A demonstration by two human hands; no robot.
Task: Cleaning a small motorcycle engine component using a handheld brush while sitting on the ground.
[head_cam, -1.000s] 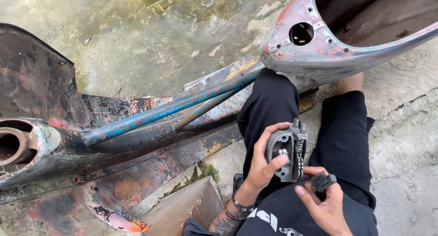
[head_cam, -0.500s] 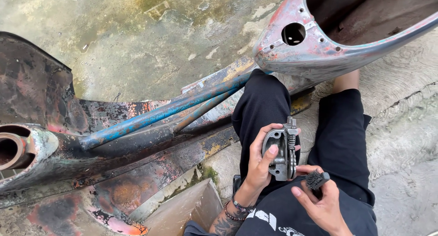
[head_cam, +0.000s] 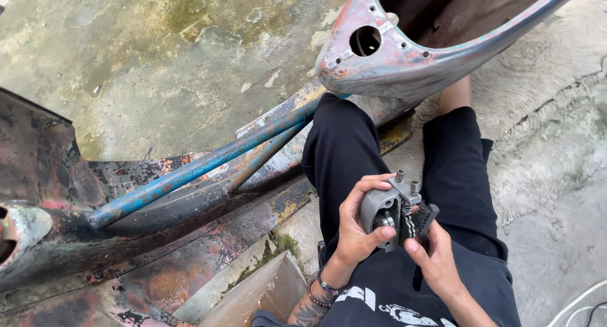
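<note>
My left hand point(head_cam: 354, 229) grips a grey metal engine part point(head_cam: 386, 210), a rounded housing with two short studs on top and a small chain at its side. My right hand point(head_cam: 436, 260) presses against the part's right side, fingers on a dark piece point(head_cam: 425, 218) fitted there beside the chain. Both hands hover over my lap, above my black trousers point(head_cam: 344, 150).
A rusty, stripped scooter frame lies on the stained concrete floor point(head_cam: 158, 49): a blue tube point(head_cam: 202, 166) runs diagonally, a worn floor panel point(head_cam: 126, 238) sits lower left, and the rear body shell point(head_cam: 404, 55) rises at top right. A white cable point(head_cam: 578, 305) lies at bottom right.
My right hand moved up from my lap with the dark piece and now rests against the metal part. My view has shifted slightly, bringing the part nearer.
</note>
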